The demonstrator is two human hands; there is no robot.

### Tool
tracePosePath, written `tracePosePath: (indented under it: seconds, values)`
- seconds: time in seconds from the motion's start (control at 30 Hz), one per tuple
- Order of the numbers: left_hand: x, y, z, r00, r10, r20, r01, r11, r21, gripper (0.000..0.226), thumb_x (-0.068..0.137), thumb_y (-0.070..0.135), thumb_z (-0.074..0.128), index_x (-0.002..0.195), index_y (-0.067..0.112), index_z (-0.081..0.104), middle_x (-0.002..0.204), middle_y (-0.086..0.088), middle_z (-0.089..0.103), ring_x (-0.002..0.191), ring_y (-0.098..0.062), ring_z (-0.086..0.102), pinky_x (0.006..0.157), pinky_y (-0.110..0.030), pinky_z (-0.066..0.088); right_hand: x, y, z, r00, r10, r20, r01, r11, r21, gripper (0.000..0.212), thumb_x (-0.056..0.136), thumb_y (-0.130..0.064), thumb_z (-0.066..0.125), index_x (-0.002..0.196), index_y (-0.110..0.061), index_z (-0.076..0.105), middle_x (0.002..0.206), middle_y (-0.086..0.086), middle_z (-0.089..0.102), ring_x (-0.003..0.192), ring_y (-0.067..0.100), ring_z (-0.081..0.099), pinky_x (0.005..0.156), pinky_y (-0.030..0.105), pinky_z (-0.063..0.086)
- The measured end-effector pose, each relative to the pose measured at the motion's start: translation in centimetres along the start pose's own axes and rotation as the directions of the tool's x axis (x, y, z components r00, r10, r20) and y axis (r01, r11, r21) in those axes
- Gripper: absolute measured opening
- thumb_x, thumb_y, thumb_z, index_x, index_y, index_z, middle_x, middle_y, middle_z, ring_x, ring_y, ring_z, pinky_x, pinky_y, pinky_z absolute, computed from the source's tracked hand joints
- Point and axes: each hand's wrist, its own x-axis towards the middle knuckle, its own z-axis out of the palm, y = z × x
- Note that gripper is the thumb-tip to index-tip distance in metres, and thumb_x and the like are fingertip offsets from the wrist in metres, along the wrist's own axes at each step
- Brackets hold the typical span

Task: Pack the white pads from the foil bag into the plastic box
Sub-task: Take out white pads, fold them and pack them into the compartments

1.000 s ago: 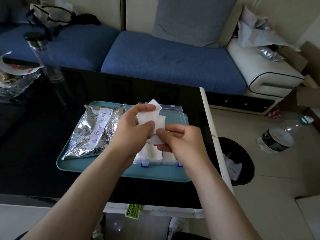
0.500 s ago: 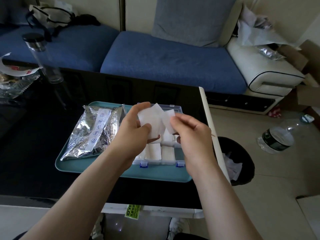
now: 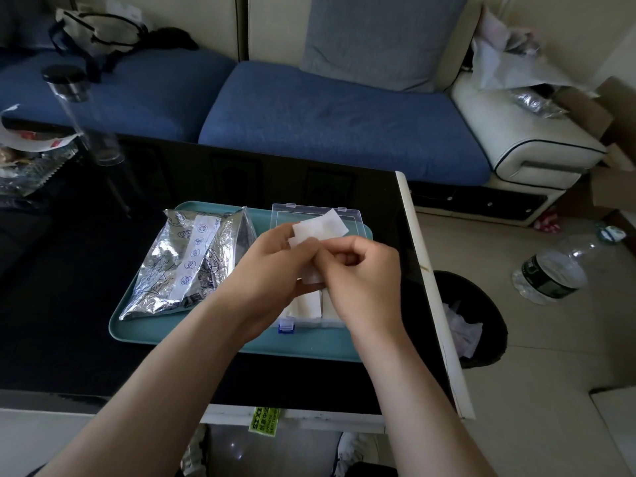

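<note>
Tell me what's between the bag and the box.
In the head view, only a bare strip of tray separates the bag and the box; the left hand, holding pads, hangs over its near part.

A yellow-green sticker (image 3: 264, 420) under the near edge of the table (image 3: 69, 304) carries black capitals that begin "SZ XZ"; its smaller lines are too fine to read. On the foil bag (image 3: 161, 270), a white strip (image 3: 194, 259) bears a column of blue round symbols and one small blue word, too blurred to read.
</note>
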Motion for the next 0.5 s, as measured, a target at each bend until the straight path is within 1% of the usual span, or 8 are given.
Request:
tracePosePath:
  seconds: [0.07, 0.13, 0.2, 0.23, 0.3, 0.37, 0.4, 0.5]
  values:
    - [0.2, -0.2, -0.2, 0.999, 0.005, -0.042, -0.004, 1.0, 0.03, 0.028, 0.111, 0.001, 0.04, 0.13, 0.005, 0.061, 0.113, -0.017, 0.078, 0.1, -0.024, 0.078, 0.077, -0.032, 0.064, 0.1, 0.0, 0.1, 0.998, 0.038, -0.039, -0.038, 0.999, 0.0, 0.01, 0.086, -0.015, 0.078, 0.093, -0.023, 0.077, 0.065, -0.004, 0.07, 0.061, 0.007, 0.067, 0.062, 0.026, 0.057]
    - [0.5, -0.5, -0.5, 0.997, 0.013, -0.075, -0.006, 0.996, 0.09, 0.03, 0.11, 0.0, 0.041, 0.131, 0.007, 0.062, 0.12, -0.018, 0.075, 0.105, -0.03, 0.076, 0.082, -0.042, 0.065, 0.2, 0.1, 0.2, 0.992, 0.093, -0.088, -0.087, 0.994, 0.066, 0.02, 0.087, -0.021, 0.075, 0.105, -0.028, 0.071, 0.065, -0.006, 0.067, 0.063, 0.008, 0.066, 0.068, 0.036, 0.062]
    - [0.7, -0.7, -0.8, 0.997, 0.019, -0.074, -0.008, 0.989, 0.151, 0.03, 0.11, 0.001, 0.042, 0.13, 0.008, 0.063, 0.121, -0.017, 0.073, 0.107, -0.031, 0.075, 0.087, -0.05, 0.064, 0.4, 0.4, 0.1, 0.989, 0.062, -0.138, -0.057, 0.998, 0.041, 0.022, 0.09, -0.031, 0.077, 0.111, -0.031, 0.073, 0.074, -0.009, 0.072, 0.071, 0.007, 0.071, 0.073, 0.04, 0.065]
    - [0.7, -0.7, -0.9, 0.997, 0.022, -0.073, -0.009, 0.985, 0.172, 0.03, 0.109, 0.0, 0.044, 0.131, 0.009, 0.063, 0.121, -0.017, 0.073, 0.106, -0.031, 0.075, 0.087, -0.05, 0.064, 0.5, 0.5, 0.0, 0.988, 0.023, -0.153, -0.022, 1.0, 0.009, 0.019, 0.092, -0.032, 0.078, 0.11, -0.029, 0.077, 0.08, -0.011, 0.075, 0.078, 0.005, 0.072, 0.075, 0.038, 0.065]
    - [0.7, -0.8, -1.0, 0.997, 0.034, -0.075, -0.017, 0.976, 0.218, 0.031, 0.108, -0.002, 0.046, 0.132, 0.009, 0.062, 0.118, -0.017, 0.074, 0.103, -0.029, 0.076, 0.083, -0.045, 0.065, 0.6, 0.7, -0.2, 0.984, -0.041, -0.175, 0.038, 0.999, -0.019, 0.014, 0.094, -0.028, 0.079, 0.106, -0.024, 0.083, 0.09, -0.014, 0.078, 0.088, 0.002, 0.074, 0.077, 0.027, 0.062]
    - [0.7, -0.8, -1.2, 0.996, 0.045, -0.076, -0.023, 0.962, 0.271, 0.032, 0.107, -0.004, 0.046, 0.131, 0.009, 0.062, 0.114, -0.015, 0.075, 0.1, -0.027, 0.077, 0.081, -0.041, 0.065, 0.7, 0.9, -0.4, 0.977, -0.072, -0.201, 0.07, 0.997, -0.017, 0.014, 0.094, -0.024, 0.08, 0.106, -0.02, 0.084, 0.094, -0.014, 0.08, 0.09, -0.002, 0.073, 0.076, 0.015, 0.055]
    - [0.8, -0.9, -1.3, 0.996, 0.046, -0.076, -0.021, 0.954, 0.298, 0.033, 0.106, -0.005, 0.046, 0.131, 0.009, 0.063, 0.112, -0.013, 0.076, 0.099, -0.026, 0.077, 0.08, -0.04, 0.065, 0.8, 0.8, -0.5, 0.971, -0.086, -0.221, 0.085, 0.996, -0.014, 0.014, 0.094, -0.022, 0.079, 0.107, -0.019, 0.084, 0.094, -0.012, 0.08, 0.089, -0.002, 0.073, 0.075, 0.012, 0.053]
    - [0.7, -0.9, -1.6, 0.995, 0.032, -0.092, 0.001, 0.94, 0.34, 0.035, 0.105, -0.005, 0.046, 0.13, 0.011, 0.065, 0.114, -0.011, 0.076, 0.099, -0.025, 0.077, 0.079, -0.04, 0.066, 1.2, 0.3, -1.1, 0.935, -0.156, -0.318, 0.165, 0.986, 0.001, 0.014, 0.098, -0.019, 0.074, 0.109, -0.016, 0.082, 0.092, -0.01, 0.079, 0.085, 0.0, 0.073, 0.072, 0.011, 0.052]
